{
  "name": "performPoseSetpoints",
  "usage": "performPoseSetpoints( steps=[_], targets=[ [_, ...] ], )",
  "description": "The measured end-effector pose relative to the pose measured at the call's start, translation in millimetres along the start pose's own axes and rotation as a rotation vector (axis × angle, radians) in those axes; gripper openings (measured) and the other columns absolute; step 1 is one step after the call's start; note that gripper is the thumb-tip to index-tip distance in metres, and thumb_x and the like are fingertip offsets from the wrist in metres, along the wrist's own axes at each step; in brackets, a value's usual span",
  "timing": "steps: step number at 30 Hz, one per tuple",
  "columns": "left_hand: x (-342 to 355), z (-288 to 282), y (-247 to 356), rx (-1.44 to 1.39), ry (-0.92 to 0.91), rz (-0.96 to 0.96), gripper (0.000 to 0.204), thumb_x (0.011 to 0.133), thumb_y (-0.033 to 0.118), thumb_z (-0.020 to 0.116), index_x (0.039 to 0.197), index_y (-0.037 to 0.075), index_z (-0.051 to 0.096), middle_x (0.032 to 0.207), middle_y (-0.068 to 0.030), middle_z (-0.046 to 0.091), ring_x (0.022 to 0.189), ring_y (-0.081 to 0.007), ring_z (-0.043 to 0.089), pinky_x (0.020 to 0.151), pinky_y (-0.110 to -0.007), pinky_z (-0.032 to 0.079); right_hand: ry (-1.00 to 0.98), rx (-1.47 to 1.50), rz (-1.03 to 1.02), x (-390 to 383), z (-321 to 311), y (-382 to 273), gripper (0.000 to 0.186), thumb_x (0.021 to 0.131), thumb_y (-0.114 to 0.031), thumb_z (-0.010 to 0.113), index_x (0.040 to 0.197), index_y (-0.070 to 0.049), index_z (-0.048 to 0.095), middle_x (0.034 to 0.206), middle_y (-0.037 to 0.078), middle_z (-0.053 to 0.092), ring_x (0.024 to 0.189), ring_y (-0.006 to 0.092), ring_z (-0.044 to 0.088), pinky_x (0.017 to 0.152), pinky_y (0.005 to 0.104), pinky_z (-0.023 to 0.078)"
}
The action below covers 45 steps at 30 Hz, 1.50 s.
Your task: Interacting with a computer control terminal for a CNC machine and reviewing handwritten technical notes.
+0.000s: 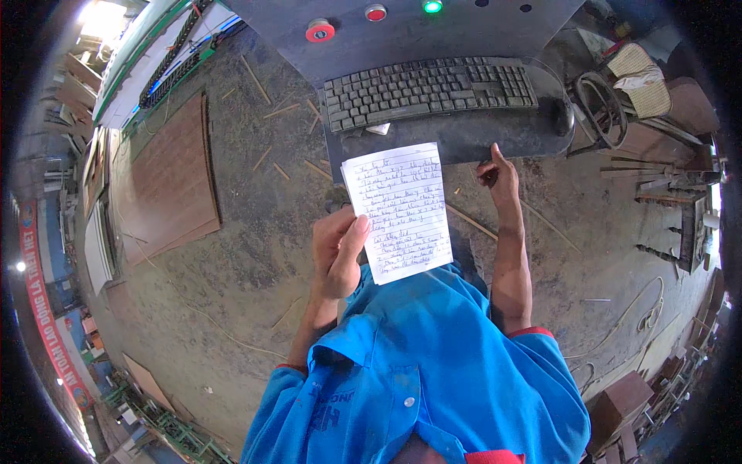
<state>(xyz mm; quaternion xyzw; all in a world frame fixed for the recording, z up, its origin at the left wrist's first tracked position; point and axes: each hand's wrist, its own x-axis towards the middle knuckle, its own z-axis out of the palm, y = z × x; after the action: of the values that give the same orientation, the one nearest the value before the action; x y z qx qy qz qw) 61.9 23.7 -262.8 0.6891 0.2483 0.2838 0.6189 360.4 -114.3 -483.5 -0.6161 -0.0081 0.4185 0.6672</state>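
Note:
In my left hand [340,251] is a sheet of lined paper [398,216] covered with handwriting. The thumb lies over its left edge while the other fingers are behind it, and the paper is tilted slightly. My right hand [501,174] is by the front edge of a dark shelf [464,139], with one digit stretched out and the others loosely curled. Nothing shows in it. On the shelf beyond both hands lies a dusty black keyboard [433,93]. A dark computer mouse [564,117] sits right of it.
Above the keyboard, the grey machine panel carries red buttons [320,31] and a lit green button [432,6]. Brown boards [174,174] lean at the left. Wood strips [282,110] litter the floor. At the right are a wooden stand [672,224] and a loose cord [645,301].

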Motion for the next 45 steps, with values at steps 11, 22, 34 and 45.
performPoseSetpoints(
  steps=[11, 22, 34, 45],
  targets=[
    [-0.4, 1.7, -0.4, -0.024, 0.0, 0.009, 0.037, 0.099, 0.025, 0.048, 0.082, -0.004, 0.061, 0.067, -0.002, 0.055, 0.058, -0.0054, 0.041, 0.052, -0.025, 0.029, -0.017, -0.03, -0.044, -3.4, 2.6, -0.4, 0.066, 0.097, -0.051, 0.05, 0.057, 0.0, 0.065, 0.059, 0.011, 0.062, 0.051, 0.0189, 0.054, 0.052, 0.0322, 0.042],
    [1.0, 2.7, 4.8, -0.045, 0.008, 0.025, 0.036, 0.1, 0.023, 0.048, 0.081, -0.004, 0.06, 0.068, -0.0016, 0.056, 0.06, -0.0046, 0.042, 0.053, -0.024, 0.03, -0.022, -0.001, -0.066, -1.6, 1.6, 0.8, 0.066, 0.095, -0.053, 0.053, 0.058, 0.0, 0.065, 0.058, 0.011, 0.062, 0.049, 0.0184, 0.054, 0.05, 0.0323, 0.042],
    [0.7, -0.7, 9.8, -0.004, -0.051, -0.035, 0.036, 0.098, 0.024, 0.047, 0.094, -0.008, 0.063, 0.086, -0.0105, 0.066, 0.077, -0.0118, 0.057, 0.066, -0.027, 0.043, -0.02, 0.024, -0.042, -2.9, -0.5, 1.2, 0.064, 0.093, -0.053, 0.056, 0.058, 0.0, 0.066, 0.057, 0.01, 0.062, 0.048, 0.0185, 0.055, 0.049, 0.0323, 0.043],
    [1.2, 0.6, 4.3, -0.062, -0.035, 0.008, 0.037, 0.099, 0.024, 0.047, 0.097, -0.008, 0.064, 0.087, -0.0093, 0.068, 0.075, -0.0092, 0.057, 0.065, -0.024, 0.042, -0.049, 0.014, -0.058, 1.5, -3.5, 3.1, 0.064, 0.094, -0.05, 0.055, 0.058, 0.001, 0.067, 0.058, 0.011, 0.063, 0.05, 0.0179, 0.055, 0.052, 0.0319, 0.044]
  ],
)
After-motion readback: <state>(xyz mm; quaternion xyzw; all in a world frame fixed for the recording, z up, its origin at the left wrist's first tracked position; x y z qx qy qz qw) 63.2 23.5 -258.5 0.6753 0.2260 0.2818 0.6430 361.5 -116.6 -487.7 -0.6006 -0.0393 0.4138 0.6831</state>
